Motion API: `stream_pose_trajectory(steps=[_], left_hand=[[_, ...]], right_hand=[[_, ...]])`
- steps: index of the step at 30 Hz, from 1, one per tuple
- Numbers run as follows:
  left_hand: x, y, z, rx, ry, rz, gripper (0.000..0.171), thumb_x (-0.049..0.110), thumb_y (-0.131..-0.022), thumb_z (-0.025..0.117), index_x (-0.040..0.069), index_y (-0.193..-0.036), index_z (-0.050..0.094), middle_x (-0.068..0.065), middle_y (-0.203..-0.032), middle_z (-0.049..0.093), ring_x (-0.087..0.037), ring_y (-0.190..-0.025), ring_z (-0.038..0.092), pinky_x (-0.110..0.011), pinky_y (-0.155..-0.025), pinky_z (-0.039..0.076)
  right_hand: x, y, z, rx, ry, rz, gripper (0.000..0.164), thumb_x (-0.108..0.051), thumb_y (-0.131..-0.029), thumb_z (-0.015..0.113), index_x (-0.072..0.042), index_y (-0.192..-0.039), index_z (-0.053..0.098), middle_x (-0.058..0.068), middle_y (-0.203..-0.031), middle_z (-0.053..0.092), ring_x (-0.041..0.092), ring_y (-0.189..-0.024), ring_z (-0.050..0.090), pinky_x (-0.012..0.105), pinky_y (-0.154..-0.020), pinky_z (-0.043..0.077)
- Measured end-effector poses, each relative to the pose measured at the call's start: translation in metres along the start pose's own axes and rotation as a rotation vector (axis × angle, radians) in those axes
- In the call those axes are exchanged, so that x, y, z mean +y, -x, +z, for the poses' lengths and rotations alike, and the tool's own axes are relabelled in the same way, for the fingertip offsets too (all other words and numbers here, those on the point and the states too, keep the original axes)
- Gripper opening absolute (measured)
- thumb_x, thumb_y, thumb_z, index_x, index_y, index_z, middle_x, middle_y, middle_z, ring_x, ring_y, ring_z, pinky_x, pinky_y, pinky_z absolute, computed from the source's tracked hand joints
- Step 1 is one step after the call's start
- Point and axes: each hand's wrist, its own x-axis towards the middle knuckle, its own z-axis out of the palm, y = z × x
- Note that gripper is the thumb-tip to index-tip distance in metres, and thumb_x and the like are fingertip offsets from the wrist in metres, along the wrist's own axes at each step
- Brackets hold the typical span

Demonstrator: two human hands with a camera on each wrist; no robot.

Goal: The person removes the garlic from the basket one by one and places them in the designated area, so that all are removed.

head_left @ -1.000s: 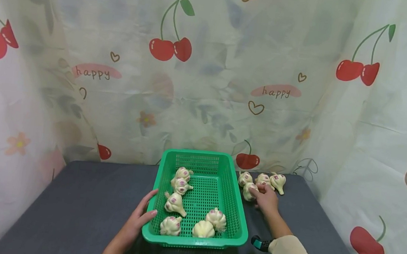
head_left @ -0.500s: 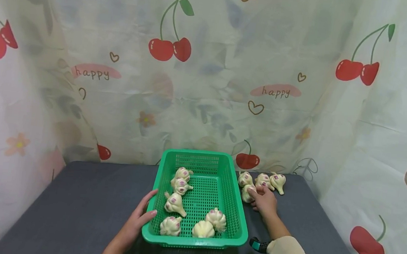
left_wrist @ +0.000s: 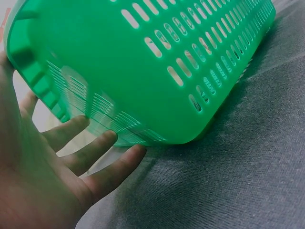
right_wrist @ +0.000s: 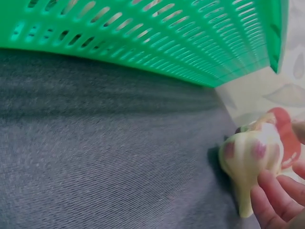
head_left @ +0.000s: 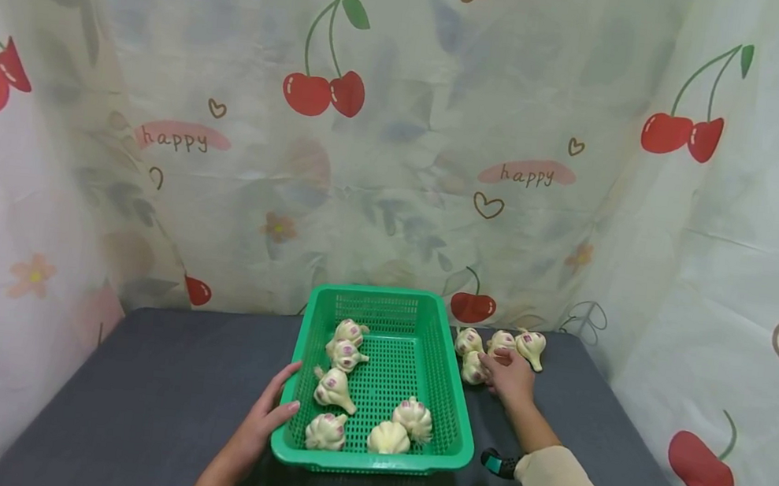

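beside the right hand's (head_left: 512,378) loose fingers (right_wrist: 274,195), ungripped garlic bulb (head_left: 472,369), near the green basket (head_left: 369,463)

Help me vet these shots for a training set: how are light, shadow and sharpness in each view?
Head: soft, fairly even light, darker shadow on the table below the basket's near edge; left wrist: a greenish tinge on the left hand; right wrist: dark shadow beside the garlic, which looks slightly soft.
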Motion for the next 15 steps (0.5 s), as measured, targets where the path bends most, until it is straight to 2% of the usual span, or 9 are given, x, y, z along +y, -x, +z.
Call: stream_pose_trajectory(steps=[6,12,15], left_hand=[[0.002,0.001,0.000,0.003,0.000,0.002,0.058,0.020,-0.101,0.049,0.019,-0.154,0.024,-0.019,-0.156,0.020,-0.039,-0.137,0.027,-0.051,-0.102,0.032],[0.000,-0.002,0.000,0.012,0.004,-0.009,0.059,0.020,-0.101,0.050,0.020,-0.154,0.025,-0.018,-0.156,0.021,-0.038,-0.137,0.028,-0.050,-0.102,0.032],[0.000,-0.002,0.001,0.010,0.004,-0.015,0.059,0.020,-0.101,0.050,0.020,-0.154,0.024,-0.018,-0.156,0.020,-0.039,-0.137,0.028,-0.051,-0.103,0.032]], right_hand=[[-0.015,-0.001,-0.005,-0.001,-0.027,-0.011,0.046,-0.025,-0.090,0.070,0.003,-0.125,0.056,0.021,-0.114,0.060,0.016,-0.065,0.064,0.032,-0.057,0.052],[-0.032,-0.002,-0.012,-0.028,-0.051,-0.024,0.046,-0.025,-0.093,0.067,0.003,-0.126,0.054,0.023,-0.116,0.060,0.035,-0.081,0.067,0.042,-0.067,0.054],[-0.040,-0.003,-0.015,-0.049,-0.034,-0.028,0.051,-0.031,-0.093,0.066,0.002,-0.129,0.053,0.022,-0.120,0.058,0.034,-0.083,0.066,0.039,-0.068,0.054]])
